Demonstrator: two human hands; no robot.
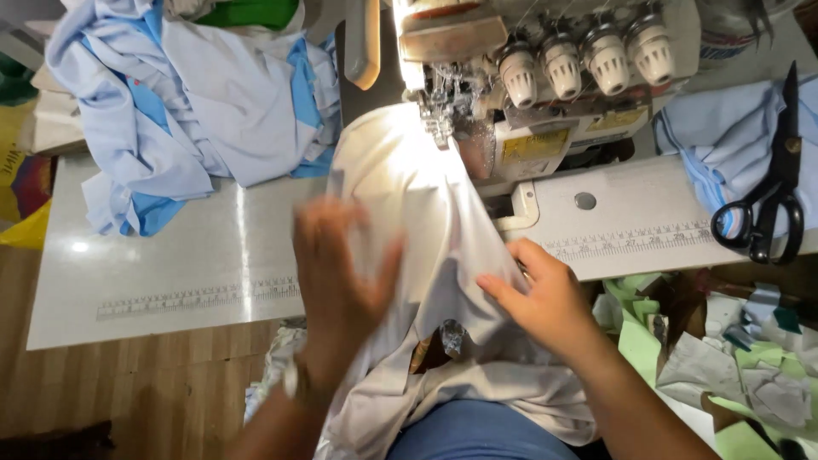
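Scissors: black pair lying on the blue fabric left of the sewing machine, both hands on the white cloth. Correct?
Not quite. The head view shows the scissors on blue fabric right of the sewing machine, not left. The left hand and right hand are both on the white cloth.

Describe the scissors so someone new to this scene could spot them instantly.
Start at the cream-coloured overlock sewing machine at the top centre of the white work table. Go right along the table to the pale blue folded fabric at the far right edge. The black-handled scissors lie on it, blades pointing away from the person, the only dark, hard tool among soft pale cloth.
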